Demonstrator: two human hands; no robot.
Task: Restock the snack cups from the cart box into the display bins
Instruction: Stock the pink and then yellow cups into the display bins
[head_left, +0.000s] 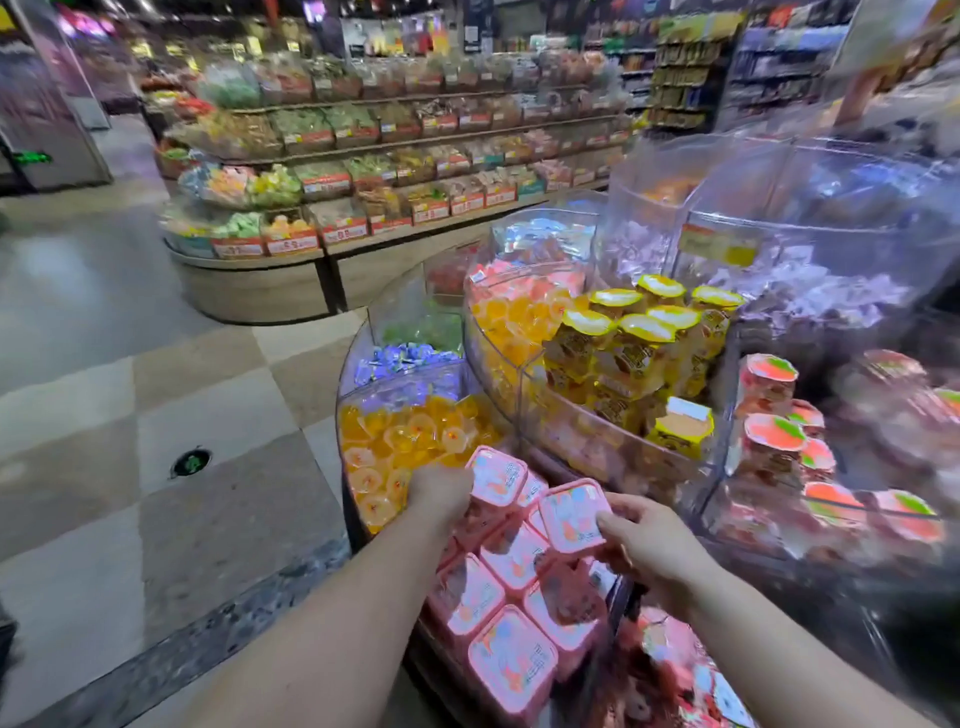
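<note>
Pink snack cups (511, 587) fill the bin below; your left grip (439, 491) clasps one cup (496, 475), your right grip (644, 545) pinches another (571, 514). Labels blur.

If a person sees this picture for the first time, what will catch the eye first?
Two bare hands at bottom centre: the left hand and the right hand each hold a pink snack cup above a pink stack. Behind them, clear display bins hold yellow-lidded cups and orange jelly cups.
</note>
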